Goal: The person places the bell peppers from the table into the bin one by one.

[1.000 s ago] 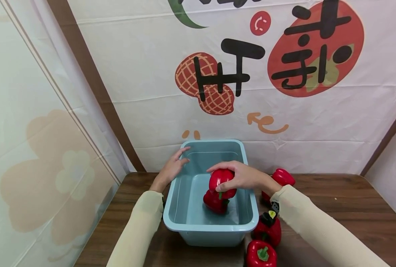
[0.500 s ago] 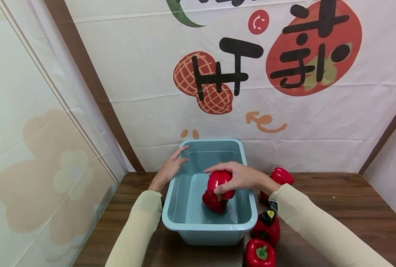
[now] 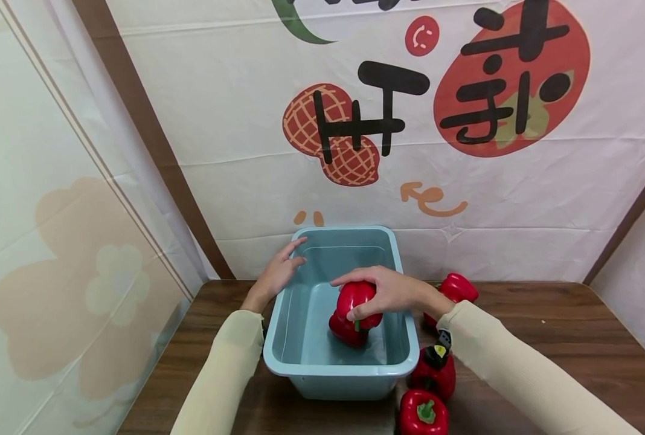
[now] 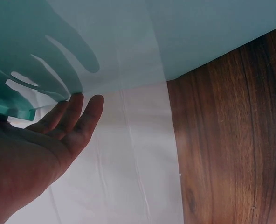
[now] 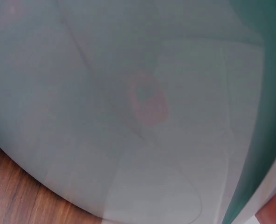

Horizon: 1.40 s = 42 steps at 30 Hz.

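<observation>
— What does the head view show?
— A right hand (image 3: 388, 293) gripping a glossy, lobed red pepper (image 3: 357, 302) over a smooth blue plastic tub (image 3: 279, 356), above a second pepper (image 3: 346, 332) inside it.

— And the left hand (image 3: 276, 275)?
— Fingers straight, resting on the rim. Its wrist view alone shows the wood-grain bench (image 4: 231, 140) beside the tub wall.

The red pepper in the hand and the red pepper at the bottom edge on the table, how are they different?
The held red bell pepper is over the light blue plastic tub, gripped by the right hand; the front red bell pepper stands free on the brown wooden table, outside the tub. The front one's green stem points up in plain sight; the held one's stem points down. Both are glossy red.
</observation>
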Motion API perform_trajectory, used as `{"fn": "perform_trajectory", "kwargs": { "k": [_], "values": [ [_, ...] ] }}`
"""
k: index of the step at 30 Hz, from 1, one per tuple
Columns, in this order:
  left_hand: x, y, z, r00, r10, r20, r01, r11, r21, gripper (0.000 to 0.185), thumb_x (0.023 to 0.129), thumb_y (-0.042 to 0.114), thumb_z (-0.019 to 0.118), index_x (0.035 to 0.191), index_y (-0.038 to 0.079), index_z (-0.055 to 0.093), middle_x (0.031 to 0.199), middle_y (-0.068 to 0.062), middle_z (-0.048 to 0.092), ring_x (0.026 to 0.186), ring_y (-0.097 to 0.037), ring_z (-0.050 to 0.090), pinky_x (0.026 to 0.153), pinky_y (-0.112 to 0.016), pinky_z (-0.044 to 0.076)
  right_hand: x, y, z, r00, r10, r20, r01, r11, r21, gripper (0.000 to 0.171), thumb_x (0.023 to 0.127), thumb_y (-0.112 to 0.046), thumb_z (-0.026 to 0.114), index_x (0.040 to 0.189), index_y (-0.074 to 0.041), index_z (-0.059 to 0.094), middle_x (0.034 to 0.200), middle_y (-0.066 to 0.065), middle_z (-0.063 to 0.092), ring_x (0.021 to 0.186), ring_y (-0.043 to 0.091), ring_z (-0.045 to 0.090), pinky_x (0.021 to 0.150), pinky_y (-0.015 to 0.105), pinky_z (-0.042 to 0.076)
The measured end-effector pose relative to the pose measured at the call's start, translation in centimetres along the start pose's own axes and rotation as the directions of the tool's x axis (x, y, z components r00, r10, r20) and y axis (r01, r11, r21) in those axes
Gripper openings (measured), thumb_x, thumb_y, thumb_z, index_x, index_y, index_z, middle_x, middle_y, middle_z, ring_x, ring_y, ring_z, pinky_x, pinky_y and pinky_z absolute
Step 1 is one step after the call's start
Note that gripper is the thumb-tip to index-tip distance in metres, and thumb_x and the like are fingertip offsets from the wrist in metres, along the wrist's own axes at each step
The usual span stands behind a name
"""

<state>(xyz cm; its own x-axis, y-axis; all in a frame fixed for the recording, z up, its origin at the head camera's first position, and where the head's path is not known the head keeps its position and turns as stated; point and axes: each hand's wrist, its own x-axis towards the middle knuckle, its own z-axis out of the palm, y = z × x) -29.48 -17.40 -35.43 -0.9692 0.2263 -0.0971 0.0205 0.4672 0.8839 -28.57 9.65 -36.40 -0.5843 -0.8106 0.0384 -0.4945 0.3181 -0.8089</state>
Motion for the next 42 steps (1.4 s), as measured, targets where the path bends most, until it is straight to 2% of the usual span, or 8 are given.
{"fn": "perform_trajectory", "kwargs": {
  "k": [3, 8, 11, 22, 25, 30, 36, 42],
  "values": [
    [0.8, -0.8, 0.0, 1.000, -0.003, 0.001, 0.003, 1.000, -0.006, 0.057, 0.103, 0.019, 0.040, 0.158, 0.015, 0.025, 0.165, -0.017, 0.012, 0.140, -0.047, 0.032, 0.106, -0.069, 0.032, 0.0, 0.0, 0.1, 1.000, 0.001, -0.001, -0.001, 1.000, -0.005, 0.072, 0.074, -0.028, 0.083, 0.140, -0.024, 0.055, 0.130, 0.000, 0.058, 0.116, 0.022, 0.055, 0.079, 0.032, 0.059],
    [2.5, -3.1, -0.1, 1.000, 0.004, -0.008, -0.004, 1.000, -0.018, 0.056, 0.104, 0.022, 0.040, 0.158, 0.021, 0.025, 0.166, -0.013, 0.011, 0.141, -0.047, 0.030, 0.105, -0.071, 0.031, 0.1, 0.0, 0.2, 1.000, -0.003, 0.001, 0.003, 1.000, -0.016, 0.072, 0.074, -0.029, 0.082, 0.140, -0.021, 0.056, 0.129, -0.001, 0.058, 0.116, 0.022, 0.055, 0.079, 0.032, 0.059],
    [2.8, -3.8, 0.0, 1.000, 0.017, -0.021, -0.017, 1.000, -0.016, 0.055, 0.104, 0.024, 0.040, 0.157, 0.025, 0.027, 0.166, -0.010, 0.013, 0.141, -0.046, 0.031, 0.105, -0.071, 0.031, 0.0, -0.1, 0.2, 1.000, -0.001, 0.000, 0.001, 1.000, -0.018, 0.071, 0.074, -0.029, 0.083, 0.139, -0.023, 0.056, 0.128, -0.001, 0.059, 0.115, 0.022, 0.056, 0.078, 0.031, 0.059],
    [2.8, -3.9, 0.1, 0.999, 0.031, -0.036, -0.032, 0.999, -0.022, 0.054, 0.103, 0.024, 0.040, 0.156, 0.027, 0.029, 0.165, -0.009, 0.016, 0.139, -0.045, 0.035, 0.104, -0.070, 0.033, 0.0, -0.3, 0.2, 1.000, -0.006, 0.019, 0.007, 0.998, -0.061, 0.071, 0.074, -0.031, 0.083, 0.139, -0.024, 0.057, 0.130, 0.002, 0.060, 0.114, 0.021, 0.057, 0.078, 0.030, 0.058],
    [2.9, -4.0, 0.1, 0.999, 0.025, -0.036, -0.025, 0.999, -0.022, 0.054, 0.103, 0.025, 0.040, 0.156, 0.028, 0.029, 0.165, -0.009, 0.016, 0.139, -0.044, 0.035, 0.104, -0.070, 0.034, 0.1, -0.3, 0.2, 0.999, -0.022, 0.031, 0.025, 0.997, -0.077, 0.071, 0.075, -0.032, 0.082, 0.140, -0.022, 0.057, 0.128, -0.001, 0.060, 0.113, 0.020, 0.057, 0.078, 0.029, 0.058],
    [2.8, -3.9, 0.0, 0.999, 0.028, -0.028, -0.028, 0.999, -0.027, 0.054, 0.103, 0.024, 0.040, 0.156, 0.027, 0.029, 0.165, -0.009, 0.016, 0.139, -0.044, 0.035, 0.104, -0.070, 0.034, 0.1, -0.4, 0.3, 0.998, -0.044, 0.046, 0.048, 0.995, -0.092, 0.071, 0.075, -0.031, 0.082, 0.141, -0.020, 0.056, 0.128, 0.002, 0.061, 0.112, 0.021, 0.058, 0.078, 0.028, 0.058],
    [2.8, -3.9, 0.1, 0.999, 0.031, -0.023, -0.032, 0.999, -0.044, 0.054, 0.104, 0.023, 0.040, 0.157, 0.026, 0.028, 0.165, -0.010, 0.014, 0.141, -0.045, 0.031, 0.106, -0.070, 0.031, 0.1, -0.5, 0.3, 0.998, -0.024, 0.050, 0.029, 0.995, -0.092, 0.073, 0.074, -0.030, 0.083, 0.141, -0.022, 0.055, 0.130, 0.002, 0.060, 0.114, 0.022, 0.057, 0.078, 0.028, 0.058],
    [2.8, -3.9, 0.1, 0.999, 0.030, -0.028, -0.031, 0.998, -0.051, 0.054, 0.104, 0.023, 0.040, 0.156, 0.026, 0.029, 0.166, -0.008, 0.014, 0.143, -0.043, 0.029, 0.108, -0.069, 0.028, 0.1, -0.4, 0.4, 0.998, -0.050, 0.047, 0.054, 0.996, -0.077, 0.069, 0.081, -0.035, 0.076, 0.143, -0.018, 0.053, 0.131, 0.001, 0.063, 0.117, 0.024, 0.060, 0.091, 0.033, 0.054]
  ]
}}
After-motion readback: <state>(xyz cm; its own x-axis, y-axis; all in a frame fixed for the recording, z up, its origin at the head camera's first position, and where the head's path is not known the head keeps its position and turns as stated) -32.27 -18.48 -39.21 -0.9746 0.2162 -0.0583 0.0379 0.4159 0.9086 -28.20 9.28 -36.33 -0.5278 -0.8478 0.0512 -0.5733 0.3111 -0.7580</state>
